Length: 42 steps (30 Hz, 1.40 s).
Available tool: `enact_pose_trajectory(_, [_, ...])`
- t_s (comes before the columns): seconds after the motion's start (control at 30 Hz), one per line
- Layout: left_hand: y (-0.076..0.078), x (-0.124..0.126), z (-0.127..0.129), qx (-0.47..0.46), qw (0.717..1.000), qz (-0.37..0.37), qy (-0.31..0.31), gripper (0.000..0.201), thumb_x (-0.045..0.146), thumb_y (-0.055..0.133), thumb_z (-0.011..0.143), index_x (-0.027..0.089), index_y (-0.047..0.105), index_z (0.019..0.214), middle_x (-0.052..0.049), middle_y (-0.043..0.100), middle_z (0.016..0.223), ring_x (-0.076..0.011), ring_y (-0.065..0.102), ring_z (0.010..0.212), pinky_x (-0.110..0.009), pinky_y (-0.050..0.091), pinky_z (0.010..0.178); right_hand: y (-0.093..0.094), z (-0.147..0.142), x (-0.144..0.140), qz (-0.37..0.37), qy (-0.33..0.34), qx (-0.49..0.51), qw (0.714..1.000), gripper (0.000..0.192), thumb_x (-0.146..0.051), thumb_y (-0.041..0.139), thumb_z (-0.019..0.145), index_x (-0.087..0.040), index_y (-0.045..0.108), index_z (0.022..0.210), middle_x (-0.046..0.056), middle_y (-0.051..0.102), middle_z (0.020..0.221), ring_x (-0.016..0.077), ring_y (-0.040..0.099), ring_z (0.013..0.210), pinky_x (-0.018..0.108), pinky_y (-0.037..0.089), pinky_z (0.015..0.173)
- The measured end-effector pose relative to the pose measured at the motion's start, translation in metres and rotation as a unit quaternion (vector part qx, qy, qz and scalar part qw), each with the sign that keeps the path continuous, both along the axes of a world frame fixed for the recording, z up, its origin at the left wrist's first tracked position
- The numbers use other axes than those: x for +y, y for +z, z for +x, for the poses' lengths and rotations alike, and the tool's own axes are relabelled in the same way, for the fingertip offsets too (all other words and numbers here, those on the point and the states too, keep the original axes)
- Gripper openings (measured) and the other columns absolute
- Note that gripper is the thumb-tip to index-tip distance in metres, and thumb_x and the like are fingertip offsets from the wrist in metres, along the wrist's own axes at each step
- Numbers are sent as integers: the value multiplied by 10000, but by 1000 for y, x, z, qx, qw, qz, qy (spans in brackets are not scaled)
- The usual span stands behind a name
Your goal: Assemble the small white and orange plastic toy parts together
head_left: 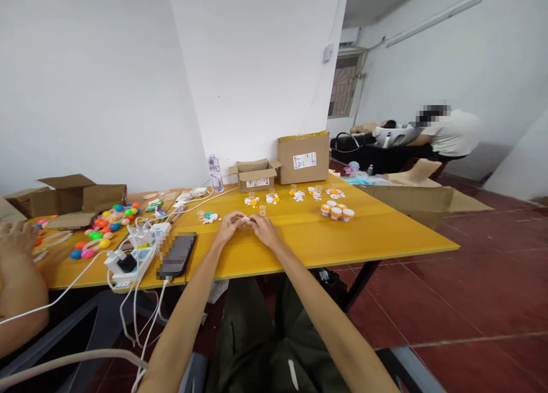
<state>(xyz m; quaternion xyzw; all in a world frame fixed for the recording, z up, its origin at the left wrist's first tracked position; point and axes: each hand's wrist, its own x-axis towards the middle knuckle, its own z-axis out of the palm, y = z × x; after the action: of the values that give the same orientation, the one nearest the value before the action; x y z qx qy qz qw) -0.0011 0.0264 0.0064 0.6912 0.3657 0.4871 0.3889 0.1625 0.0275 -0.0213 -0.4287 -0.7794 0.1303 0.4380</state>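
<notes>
Left hand [230,224] and right hand [262,227]: fingertips pinched together on a small white piece [246,218], held just above the yellow table [385,233]. Near them: clear cup [262,210], three orange-lidded jars [336,212], phone [177,255], power strip [128,261].

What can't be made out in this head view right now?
- Small white piece: pinched between left hand and right hand, too small and finger-covered to identify.
- Phone: screen dark, its left end blurred out.
- Co-worker's hand: cut off by the left edge; whatever it touches is out of frame.
- Box label: print too small to read.
</notes>
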Motion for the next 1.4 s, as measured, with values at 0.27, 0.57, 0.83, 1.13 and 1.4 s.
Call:
enact_pose_trajectory(0.27, [1,-2,1,-10,1000,-5,4,333,477,733,728,171,706,855,-40,726,793,-149,638,652,-278,514,653,1,-2,-2,0,-20,6,1000,94,-229,571,895,-243,664,883,38,723,906,200,644,851,284,452,746])
enact_pose_trajectory(0.57, [2,-3,1,-16,999,-37,-2,362,479,762,688,181,714,887,-38,720,757,-164,647,670,-285,513,662,1,0,-3,-3,-48,5,999,61,-234,598,872,-260,651,884,34,725,918,209,648,839,291,451,708])
enact_pose_trajectory(0.83, [2,-4,2,-20,998,-57,-14,373,471,800,634,175,724,848,-52,734,771,-171,646,673,-300,536,679,-1,2,-2,-3,-69,6,998,59,-210,605,854,-263,621,869,28,704,889,212,634,827,296,449,702])
enact_pose_trajectory(1.13, [-1,-1,0,-28,998,-60,-10,339,411,800,653,169,724,877,-60,740,820,-180,668,729,-300,538,698,0,1,-3,-15,-29,49,998,86,-190,588,837,-254,630,875,20,707,857,199,652,805,305,491,735])
enact_pose_trajectory(1.4, [-1,-1,-2,-43,997,-62,-9,354,419,806,642,181,727,892,-73,753,877,-193,686,767,-301,541,698,2,-2,-3,-43,32,116,992,155,-270,506,887,-228,655,890,22,712,851,180,650,748,294,511,717])
